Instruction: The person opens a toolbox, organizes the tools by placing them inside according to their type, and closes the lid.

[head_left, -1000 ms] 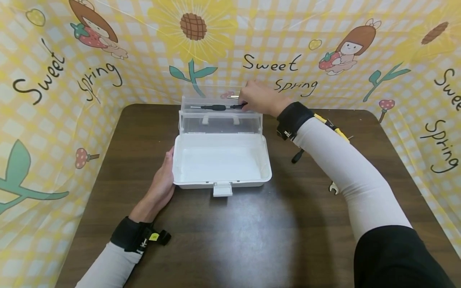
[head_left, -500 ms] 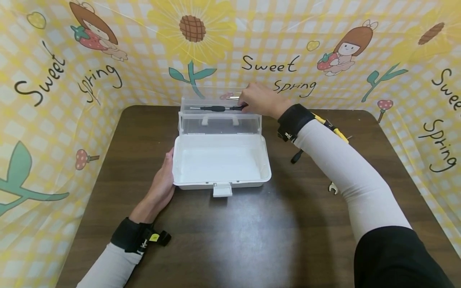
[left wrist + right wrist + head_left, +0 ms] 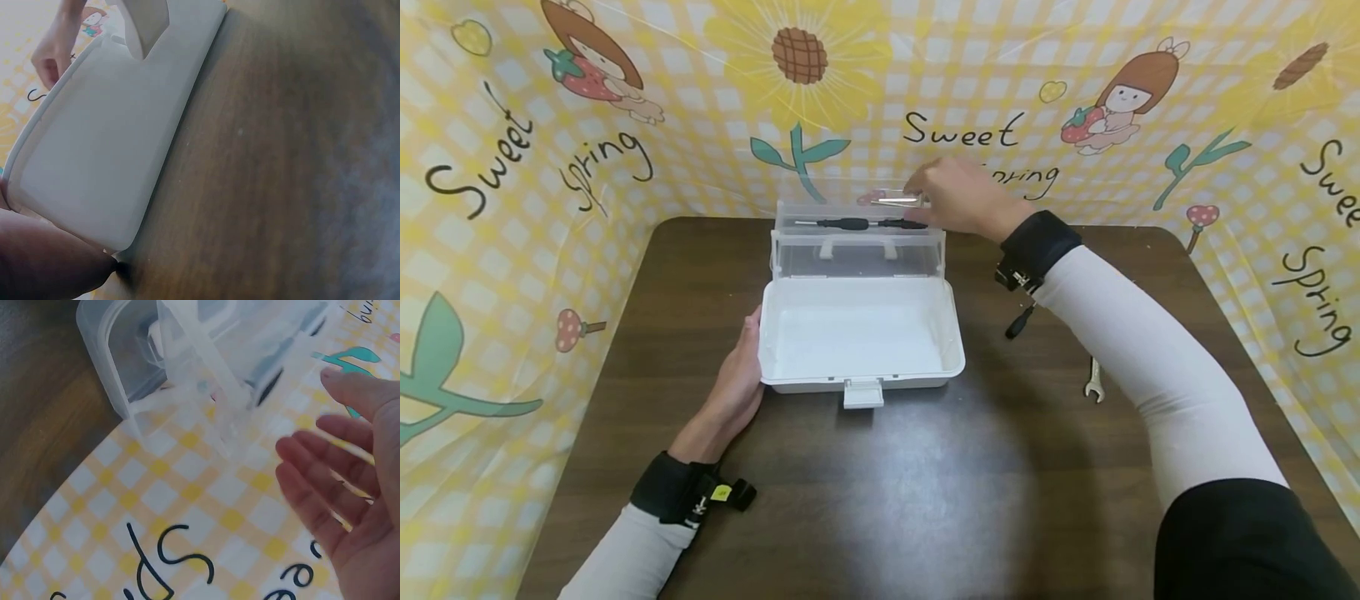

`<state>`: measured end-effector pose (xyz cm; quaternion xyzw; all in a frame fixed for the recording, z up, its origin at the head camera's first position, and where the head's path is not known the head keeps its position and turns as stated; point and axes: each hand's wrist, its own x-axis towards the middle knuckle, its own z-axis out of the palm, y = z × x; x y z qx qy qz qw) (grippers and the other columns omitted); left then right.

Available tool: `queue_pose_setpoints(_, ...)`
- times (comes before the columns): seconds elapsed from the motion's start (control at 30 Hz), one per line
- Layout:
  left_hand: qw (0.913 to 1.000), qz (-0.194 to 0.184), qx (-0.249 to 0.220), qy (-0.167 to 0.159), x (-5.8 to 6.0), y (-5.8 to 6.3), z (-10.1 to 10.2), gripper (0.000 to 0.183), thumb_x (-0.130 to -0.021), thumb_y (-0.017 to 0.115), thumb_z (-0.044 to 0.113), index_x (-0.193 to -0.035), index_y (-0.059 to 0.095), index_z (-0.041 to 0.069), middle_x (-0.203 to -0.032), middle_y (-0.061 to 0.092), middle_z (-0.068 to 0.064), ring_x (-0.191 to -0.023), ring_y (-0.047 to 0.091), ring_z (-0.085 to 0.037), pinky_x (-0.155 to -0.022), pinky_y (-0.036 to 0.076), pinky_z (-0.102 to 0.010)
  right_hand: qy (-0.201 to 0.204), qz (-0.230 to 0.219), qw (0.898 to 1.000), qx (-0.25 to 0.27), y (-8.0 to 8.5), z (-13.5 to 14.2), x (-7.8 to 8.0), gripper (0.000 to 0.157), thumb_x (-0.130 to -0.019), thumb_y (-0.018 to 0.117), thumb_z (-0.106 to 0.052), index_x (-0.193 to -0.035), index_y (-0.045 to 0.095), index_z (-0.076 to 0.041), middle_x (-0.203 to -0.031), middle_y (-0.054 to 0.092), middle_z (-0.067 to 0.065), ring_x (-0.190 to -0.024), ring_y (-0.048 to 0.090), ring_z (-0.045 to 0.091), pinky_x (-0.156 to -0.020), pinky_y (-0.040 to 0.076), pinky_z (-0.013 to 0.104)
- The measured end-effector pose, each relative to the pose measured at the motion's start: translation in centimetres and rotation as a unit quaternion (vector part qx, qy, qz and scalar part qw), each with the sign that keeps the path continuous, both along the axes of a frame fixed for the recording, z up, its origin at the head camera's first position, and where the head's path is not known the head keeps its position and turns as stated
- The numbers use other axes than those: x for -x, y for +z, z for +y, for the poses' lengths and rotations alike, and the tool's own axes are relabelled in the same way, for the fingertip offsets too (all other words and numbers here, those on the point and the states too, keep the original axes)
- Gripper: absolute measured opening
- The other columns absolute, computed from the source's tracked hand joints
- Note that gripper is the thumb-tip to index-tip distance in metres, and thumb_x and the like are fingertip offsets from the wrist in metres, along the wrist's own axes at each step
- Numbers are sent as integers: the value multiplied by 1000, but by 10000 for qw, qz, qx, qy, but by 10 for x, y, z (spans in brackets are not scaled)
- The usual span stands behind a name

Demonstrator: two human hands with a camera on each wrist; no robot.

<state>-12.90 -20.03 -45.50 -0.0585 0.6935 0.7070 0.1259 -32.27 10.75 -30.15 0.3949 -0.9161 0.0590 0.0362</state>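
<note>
A white toolbox (image 3: 861,337) stands on the table with its clear lid (image 3: 857,258) swung up behind it. My left hand (image 3: 741,375) lies along the box's left end, the side of the hand against its wall; in the left wrist view, part of that hand (image 3: 50,256) shows at the box's corner. Slim black-handled screwdrivers (image 3: 846,224) lie in the lid's clear upper tray, with a thin silver tool (image 3: 895,201) behind them. Right beside the tray is my right hand (image 3: 966,196), holding nothing. The right wrist view shows its fingers (image 3: 312,494) loosely extended.
Right of the box lies another black-handled screwdriver (image 3: 1019,323), partly under my right forearm in this view. A wrench (image 3: 1095,383) lies nearer, also partly covered. Patterned yellow cloth (image 3: 700,125) hangs close behind the lid.
My right hand has let go of the black handle in the tray and drawn back to the right. The forearm now hides a yellow tool and uncovers more of the wrench.
</note>
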Motion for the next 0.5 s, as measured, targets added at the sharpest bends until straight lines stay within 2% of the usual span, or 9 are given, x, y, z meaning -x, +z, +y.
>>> queue_pose_setpoints(0.13, 10000, -13, 31, -5, 1, 0, -1, 66, -99, 17, 62, -158, 5, 37, -165, 4, 15, -147, 8, -5, -119, 13, -38, -503, 176, 9983, 248, 6, 12, -3, 46, -91, 64, -35, -119, 69, 1, -112, 71, 17, -94, 67, 27, -81, 55, 42)
queue_pose_setpoints(0.3, 10000, 16, 49, -11, 0, 1, -1, 64, -100, 16, 60, -159, 4, 36, -165, 4, 14, -147, 7, -6, -119, 12, -39, -1230, 276, 9914, 342, 10, 30, -8, 47, -94, 59, -35, -118, 67, 5, -111, 71, 22, -75, 66, 27, -71, 55, 41)
queue_pose_setpoints(0.4, 10000, 37, 30, -35, 0, 0, -1, 64, -100, 16, 60, -158, 5, 37, -165, 4, 15, -147, 8, -6, -119, 13, -39, -1669, 358, 9846, 376, 9, 43, -12, 43, -94, 57, -36, -103, 69, 4, -90, 71, 20, -59, 57, 25, -59, 50, 39)
queue_pose_setpoints(0.5, 10000, 43, 24, -38, 0, 1, -1, 64, -100, 17, 60, -158, 5, 37, -165, 5, 15, -147, 9, -6, -119, 13, -39, -1964, 389, 9790, 385, 6, 57, -18, 40, -94, 57, -36, -82, 65, 1, -70, 61, 13, -54, 50, 22, -54, 43, 37)
